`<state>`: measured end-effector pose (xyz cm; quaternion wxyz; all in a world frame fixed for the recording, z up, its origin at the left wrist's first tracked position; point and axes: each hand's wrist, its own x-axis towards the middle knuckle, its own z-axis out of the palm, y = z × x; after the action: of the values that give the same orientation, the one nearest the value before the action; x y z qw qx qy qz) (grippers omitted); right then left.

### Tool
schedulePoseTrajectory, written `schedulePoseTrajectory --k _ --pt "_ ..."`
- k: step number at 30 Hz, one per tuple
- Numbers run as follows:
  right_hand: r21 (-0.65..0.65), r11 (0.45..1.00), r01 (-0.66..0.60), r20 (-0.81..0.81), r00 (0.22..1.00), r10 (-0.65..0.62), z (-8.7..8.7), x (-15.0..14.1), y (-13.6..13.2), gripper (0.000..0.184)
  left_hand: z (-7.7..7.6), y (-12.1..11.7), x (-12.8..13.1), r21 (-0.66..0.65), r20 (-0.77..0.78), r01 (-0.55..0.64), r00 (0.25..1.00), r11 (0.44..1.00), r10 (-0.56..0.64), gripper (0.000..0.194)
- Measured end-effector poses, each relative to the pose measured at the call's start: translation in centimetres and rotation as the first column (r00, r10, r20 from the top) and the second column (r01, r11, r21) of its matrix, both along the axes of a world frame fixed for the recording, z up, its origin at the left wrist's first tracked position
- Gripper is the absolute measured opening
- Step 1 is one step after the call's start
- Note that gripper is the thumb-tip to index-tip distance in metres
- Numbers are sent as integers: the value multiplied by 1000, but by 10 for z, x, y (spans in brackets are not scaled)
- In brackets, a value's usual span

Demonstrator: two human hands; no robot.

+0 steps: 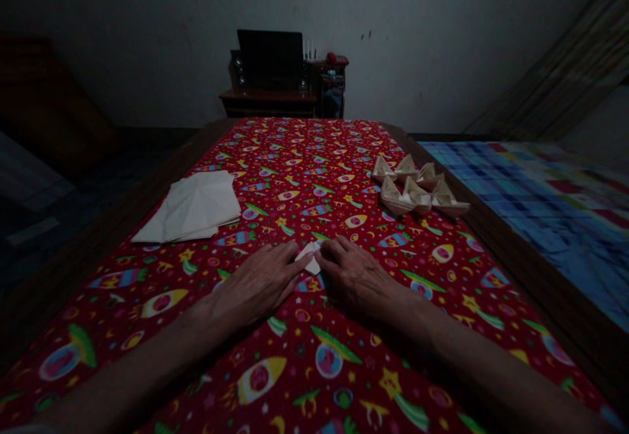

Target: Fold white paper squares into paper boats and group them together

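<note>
Between my two hands, a small folded piece of white paper [311,260] lies on the red patterned cloth [314,316]. My left hand [265,276] grips its left side, the thumb pressed on the paper and the fingers close together. On the other side my right hand [351,270] pinches the paper's right edge with curled fingers. Parts of the paper are hidden under the fingertips. Off to the left rests a stack of creased white paper sheets [196,208]. Several folded paper boats [415,193] stand in two rows at the right.
The cloth covers a long table with a dark wooden edge [496,240]. Beyond its far end are a black monitor [271,54] with speakers and a red telephone [337,59] against the wall. To the right spreads a blue checked bedcover [491,185].
</note>
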<state>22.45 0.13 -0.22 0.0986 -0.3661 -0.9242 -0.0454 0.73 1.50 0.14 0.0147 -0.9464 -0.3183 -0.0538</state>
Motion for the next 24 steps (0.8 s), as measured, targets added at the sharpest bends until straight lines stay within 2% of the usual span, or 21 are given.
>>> schedulePoseTrajectory --k 9,13,16,21,24 --pt "-125 992 -12 -207 978 -15 -9 12 8 22 21 -2 -7 -124 -33 39 999 991 -43 37" --pt "-65 998 6 -135 991 -15 -10 13 11 26 18 0 -6 -46 -80 -34 996 998 30 36" --pt "-27 998 60 -46 997 -61 -5 6 9 30 13 -2 -2 22 -111 -79 991 997 81 38" --pt "-69 984 164 52 986 -161 4 -6 10 31 4 -1 5 55 -86 -113 989 992 118 44" --pt "-76 981 178 63 983 -174 7 -9 13 32 1 3 8 59 -57 -123 990 991 126 47"
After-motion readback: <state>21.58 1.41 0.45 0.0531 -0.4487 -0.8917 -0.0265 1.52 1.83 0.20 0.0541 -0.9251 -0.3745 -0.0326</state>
